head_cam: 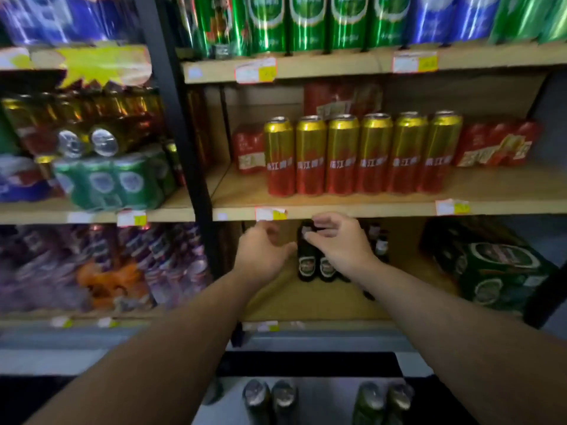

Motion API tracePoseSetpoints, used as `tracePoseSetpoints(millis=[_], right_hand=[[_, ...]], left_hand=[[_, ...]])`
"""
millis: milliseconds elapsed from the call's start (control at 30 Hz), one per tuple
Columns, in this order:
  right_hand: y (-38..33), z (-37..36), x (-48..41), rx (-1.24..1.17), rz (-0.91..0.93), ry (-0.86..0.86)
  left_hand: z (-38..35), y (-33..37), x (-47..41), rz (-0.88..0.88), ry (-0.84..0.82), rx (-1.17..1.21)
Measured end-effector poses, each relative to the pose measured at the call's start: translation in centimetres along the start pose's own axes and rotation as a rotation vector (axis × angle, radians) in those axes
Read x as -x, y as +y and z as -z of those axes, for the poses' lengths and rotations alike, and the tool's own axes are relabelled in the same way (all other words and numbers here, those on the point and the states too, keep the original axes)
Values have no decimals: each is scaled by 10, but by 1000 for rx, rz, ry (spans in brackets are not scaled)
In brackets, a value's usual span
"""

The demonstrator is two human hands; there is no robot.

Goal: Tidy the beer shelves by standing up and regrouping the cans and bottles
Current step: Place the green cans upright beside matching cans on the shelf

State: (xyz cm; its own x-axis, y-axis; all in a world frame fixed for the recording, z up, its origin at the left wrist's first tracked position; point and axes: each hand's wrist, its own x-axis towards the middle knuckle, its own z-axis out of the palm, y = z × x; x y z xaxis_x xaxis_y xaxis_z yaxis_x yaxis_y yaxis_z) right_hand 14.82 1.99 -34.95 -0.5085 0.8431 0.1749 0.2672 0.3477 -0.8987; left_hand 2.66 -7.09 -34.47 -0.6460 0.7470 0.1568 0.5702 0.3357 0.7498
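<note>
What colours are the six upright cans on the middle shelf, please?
The cans are gold above, red below; head view.

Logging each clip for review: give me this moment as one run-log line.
area: lower shelf | left hand: open, beside bottle | right hand: pinches bottle top | cans: upright row above

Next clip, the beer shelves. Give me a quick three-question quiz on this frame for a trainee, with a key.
1. How many gold-and-red cans stand in the row on the middle shelf?
2. True or false: the left hand holds a can.
3. The right hand has its fingers at the neck of: A) a green can, B) a dark bottle, C) a red pack.

Key: 1) six; 2) false, it holds nothing; 3) B.
</note>
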Motion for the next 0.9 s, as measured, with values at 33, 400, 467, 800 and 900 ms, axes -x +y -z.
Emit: tracePoseSetpoints(millis=[33, 400, 467, 800, 900], right_hand=[[11, -11, 5, 8, -32, -31], [125, -99, 57, 53, -346, -241], [144, -108, 68, 69, -418, -276], [218, -158, 104, 437, -421, -550], [237, -172, 114, 442, -438, -595]], left_hand=[[-4, -15, 5, 22, -21, -15], [-58, -151, 52, 290, -246, 16], [-66, -170, 61, 322, -290, -1], [-104, -253, 82, 340, -580, -286], [-119, -269, 82, 388, -605, -276]])
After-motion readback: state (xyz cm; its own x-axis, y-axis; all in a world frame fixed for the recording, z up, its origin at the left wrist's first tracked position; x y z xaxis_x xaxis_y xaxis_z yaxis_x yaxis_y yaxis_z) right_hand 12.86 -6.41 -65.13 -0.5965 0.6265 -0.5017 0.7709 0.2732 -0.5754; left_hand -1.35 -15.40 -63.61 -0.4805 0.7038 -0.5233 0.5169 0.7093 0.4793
